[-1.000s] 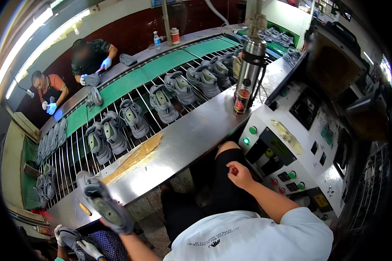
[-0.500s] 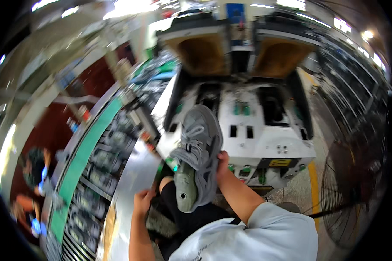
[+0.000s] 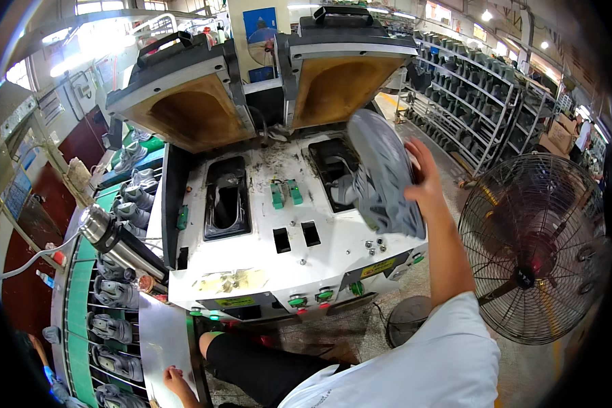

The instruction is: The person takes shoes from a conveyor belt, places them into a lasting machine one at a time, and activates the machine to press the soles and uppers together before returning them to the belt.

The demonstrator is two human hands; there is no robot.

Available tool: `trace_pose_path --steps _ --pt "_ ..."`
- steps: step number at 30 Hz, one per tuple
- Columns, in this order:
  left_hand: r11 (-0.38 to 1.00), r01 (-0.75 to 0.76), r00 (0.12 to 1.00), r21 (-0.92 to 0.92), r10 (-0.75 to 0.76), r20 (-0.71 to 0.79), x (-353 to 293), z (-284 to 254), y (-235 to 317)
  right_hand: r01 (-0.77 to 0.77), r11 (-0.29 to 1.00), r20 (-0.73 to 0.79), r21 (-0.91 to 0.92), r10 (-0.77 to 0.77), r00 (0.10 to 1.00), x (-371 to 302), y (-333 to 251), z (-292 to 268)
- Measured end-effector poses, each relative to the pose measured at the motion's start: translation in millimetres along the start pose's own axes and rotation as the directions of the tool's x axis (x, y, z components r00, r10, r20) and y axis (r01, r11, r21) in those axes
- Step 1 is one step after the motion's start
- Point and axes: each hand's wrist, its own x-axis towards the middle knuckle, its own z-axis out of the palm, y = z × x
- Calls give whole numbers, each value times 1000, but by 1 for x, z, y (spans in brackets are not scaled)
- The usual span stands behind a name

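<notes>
A grey sneaker (image 3: 386,178), a little blurred, is held up over the right side of the white two-station machine (image 3: 279,255). My right hand (image 3: 425,178) grips it from its right side, fingers along its edge. The shoe is tilted, toe end up, and partly covers the machine's right-hand well (image 3: 328,170). The left-hand well (image 3: 226,197) holds a dark shoe-shaped opening. Down at the lower left, my left hand (image 3: 175,381) is beside the metal tabletop (image 3: 166,340), fingers loosely bent and nothing seen in them.
Two raised lids (image 3: 190,112) with brown hollow pads stand behind the wells. Several grey shoes (image 3: 115,292) line a rack by the green conveyor (image 3: 78,326) on the left. A steel flask (image 3: 119,241) leans there. A large fan (image 3: 530,251) and shoe racks (image 3: 469,95) are on the right.
The sneaker has moved right and away from me in my right hand, from above my lap to over the machine. My left hand has gone lower. The view has turned.
</notes>
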Motion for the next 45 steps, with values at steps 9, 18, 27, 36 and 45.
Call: trace_pose_path --steps 9,18,27,36,45 --pt "965 -12 981 261 62 -184 12 -13 -43 -239 531 28 -813 446 895 183 97 80" --pt "925 254 965 283 -220 -146 -19 -1 67 -388 150 -238 -909 579 780 173 154 154" --pt "944 214 966 250 -166 -198 -5 -6 20 -321 187 -205 -929 462 863 130 154 141" --pt "953 210 958 220 -156 -242 -6 -7 12 -187 200 -56 -962 524 850 69 113 103" --pt "992 120 983 -28 -122 -137 6 6 -48 -85 186 3 -979 427 904 59 113 109"
